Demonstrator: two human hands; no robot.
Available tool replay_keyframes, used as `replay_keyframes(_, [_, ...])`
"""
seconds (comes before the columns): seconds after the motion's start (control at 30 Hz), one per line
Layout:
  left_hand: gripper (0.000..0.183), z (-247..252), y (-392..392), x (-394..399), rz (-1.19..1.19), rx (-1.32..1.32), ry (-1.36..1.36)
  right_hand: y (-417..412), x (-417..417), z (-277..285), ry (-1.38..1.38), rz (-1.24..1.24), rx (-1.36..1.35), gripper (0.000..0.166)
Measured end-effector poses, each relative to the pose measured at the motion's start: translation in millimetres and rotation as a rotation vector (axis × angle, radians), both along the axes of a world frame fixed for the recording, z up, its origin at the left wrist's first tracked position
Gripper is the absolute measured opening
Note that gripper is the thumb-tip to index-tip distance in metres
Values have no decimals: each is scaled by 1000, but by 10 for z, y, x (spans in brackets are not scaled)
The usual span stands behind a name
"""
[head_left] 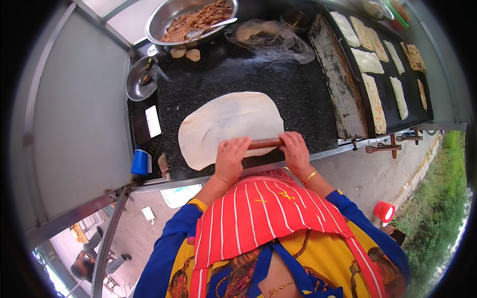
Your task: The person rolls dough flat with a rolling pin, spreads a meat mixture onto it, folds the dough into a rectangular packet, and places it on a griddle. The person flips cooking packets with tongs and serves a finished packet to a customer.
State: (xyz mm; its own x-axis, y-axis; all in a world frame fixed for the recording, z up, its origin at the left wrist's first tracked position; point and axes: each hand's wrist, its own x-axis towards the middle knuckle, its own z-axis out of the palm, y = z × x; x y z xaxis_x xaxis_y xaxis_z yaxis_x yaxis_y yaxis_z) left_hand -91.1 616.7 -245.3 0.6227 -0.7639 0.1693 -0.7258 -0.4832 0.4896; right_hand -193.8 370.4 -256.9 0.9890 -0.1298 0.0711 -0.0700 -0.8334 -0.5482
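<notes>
A wide, thin sheet of dough [231, 115] lies on the dark stone worktop [298, 89]. Across its near edge rests a brown wooden rolling pin [265, 143]. My left hand [231, 156] grips the pin's left end, fingers curled over it. Its right end is under the fingers of my right hand [297, 151]. Both hands are close to the worktop's front edge, and they cover the ends of the pin.
Behind the dough are a metal bowl of minced filling [201, 22], small dough pieces [185, 54] and plastic-wrapped dough [268, 35]. A griddle [406, 93] with several flatbreads stands right. At left are a metal pan [139, 85] and a blue container [140, 162]. A person [87, 260] sits beyond.
</notes>
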Motion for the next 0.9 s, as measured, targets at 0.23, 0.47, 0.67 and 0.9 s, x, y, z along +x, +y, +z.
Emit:
replay_keyframes(0.23, [60,-181,-671,677,289,308,-190,-107,871,-248,-46,-119,-202,54])
replay_keyframes(0.47, [58,-197,-1201,1973,406,224,-381,-519,2257,-361,-111,-205,-267,29])
replay_keyframes(0.67, [44,389,-651,2391,414,-204,-323,-649,2299,-89,-223,198,-106,28])
replay_keyframes(0.9, [42,682,852,1609,986,-559,-102,-593,1937,-166,-169,195,-212,43])
